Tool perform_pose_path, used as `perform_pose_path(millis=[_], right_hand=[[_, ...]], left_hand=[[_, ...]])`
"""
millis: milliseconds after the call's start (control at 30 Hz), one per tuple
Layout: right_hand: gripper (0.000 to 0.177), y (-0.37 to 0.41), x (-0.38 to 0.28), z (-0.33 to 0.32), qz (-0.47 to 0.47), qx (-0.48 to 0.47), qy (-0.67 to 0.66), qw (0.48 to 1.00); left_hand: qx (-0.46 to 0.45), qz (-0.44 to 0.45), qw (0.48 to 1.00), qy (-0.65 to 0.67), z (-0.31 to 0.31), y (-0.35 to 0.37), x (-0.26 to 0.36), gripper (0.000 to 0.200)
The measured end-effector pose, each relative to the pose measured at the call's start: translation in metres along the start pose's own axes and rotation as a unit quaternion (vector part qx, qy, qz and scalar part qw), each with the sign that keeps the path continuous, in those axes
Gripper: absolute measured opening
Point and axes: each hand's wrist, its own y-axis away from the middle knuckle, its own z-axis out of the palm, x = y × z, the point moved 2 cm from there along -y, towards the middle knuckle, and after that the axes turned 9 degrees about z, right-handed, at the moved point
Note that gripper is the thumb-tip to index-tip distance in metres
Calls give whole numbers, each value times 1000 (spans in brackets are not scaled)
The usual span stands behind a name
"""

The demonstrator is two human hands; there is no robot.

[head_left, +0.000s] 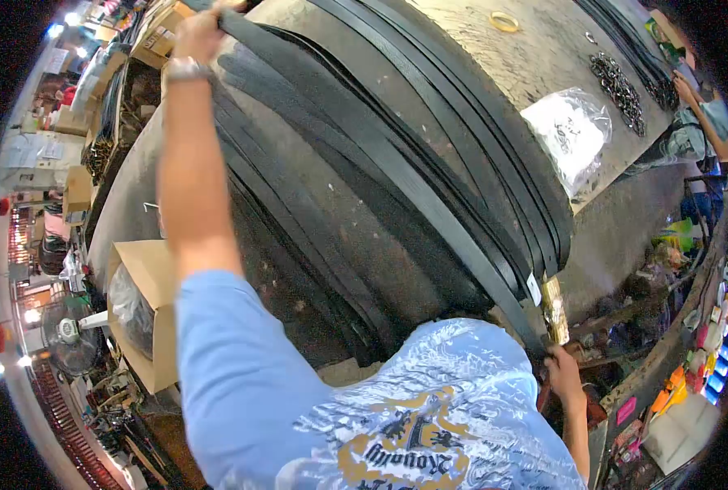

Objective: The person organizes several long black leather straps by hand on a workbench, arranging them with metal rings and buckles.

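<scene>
A long black belt strap [507, 304] runs diagonally across the work table between my two hands. At the far upper left, my left hand [197, 37], with a watch on its wrist, is closed round one end of it; the fingers are slightly blurred. Low on the right, beside my body, my right hand [563, 372] grips the near end. More black straps [454, 122] lie in bundles under and alongside this one, draped over the table's near edge. Close above my right hand are a gold-coloured strip [554, 312] and a small white tag [534, 289].
A plastic bag with white contents [572, 135], a heap of metal buckles [617, 90] and a yellow ring [503, 21] lie on the table's right part. An open cardboard box [142, 314] and a fan [68, 329] stand left. Another person's hand [687, 88] shows at far right.
</scene>
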Motion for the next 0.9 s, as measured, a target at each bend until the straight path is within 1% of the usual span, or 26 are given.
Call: perform_pose_path(millis=[33, 67, 100, 133, 167, 200, 233, 267, 300, 333, 367, 400, 433, 467, 500, 567, 633, 667, 800, 900], right_hand=[[26, -10, -29, -3, -2, -47, -49, 998], [27, -16, -79, -11, -23, -62, -71, 995], [27, -25, -126, -16, -47, -75, -96, 991], [29, -42, -147, -9, -67, -76, -104, 989], [31, -57, -164, 0, -87, -77, -116, 986], [34, -69, -182, 3, -79, -80, -123, 986], [36, -77, -194, 7, -69, -85, -128, 986], [38, -87, -194, 14, -84, -48, -82, 992], [39, -92, -191, 20, -123, -6, -59, 991], [40, -96, -187, 24, -161, 35, -33, 986], [41, -96, -186, 26, -199, 77, -8, 977], [46, -94, -188, 24, -208, 85, 13, 974], [48, -91, -192, 21, -212, 89, 28, 973], [49, -87, -197, 18, -216, 95, 44, 971], [51, -86, -200, 17, -220, 101, 59, 969], [56, -84, -201, 19, -223, 107, 77, 966], [59, -83, -200, 21, -225, 110, 90, 964], [61, -84, -200, 21, -225, 110, 94, 964], [64, -84, -201, 21, -225, 116, 98, 962], [63, -83, -205, 20, -248, 150, 106, 951]], left_hand=[[66, 8, 997, -45, -32, -28, -27, 30], [132, 11, 987, -90, -63, -55, -53, 34], [140, -3, 983, -119, -60, -48, -37, 30], [151, 0, 962, -227, -50, -38, -26, 29], [158, 6, 929, -334, -7, -8, 22, 28], [69, 162, 970, -169, 17, 2, 10, 29], [-2, 97, 855, -509, -9, -37, -77, 34], [-60, 101, 879, -462, 30, 17, -42, 45], [-94, 155, 876, -446, 59, 51, -42, 41], [-73, 152, 892, -419, 91, 101, -26, 36], [-143, 97, 898, -406, 115, 134, -24, 30], [-154, 51, 918, -363, 140, 172, -20, 29], [-182, 96, 925, -320, 162, 207, -22, 27], [-231, 146, 911, -309, 184, 241, -23, 26], [-280, 122, 923, -236, 205, 271, -30, 34], [-362, 147, 903, -179, 234, 312, -21, 54], [-393, 176, 868, -245, 246, 334, -12, 67], [-385, 179, 865, -268, 248, 337, -12, 72], [-399, 171, 858, -276, 249, 327, -8, 69], [-403, 183, 850, -288, 253, 322, -9, 63]])
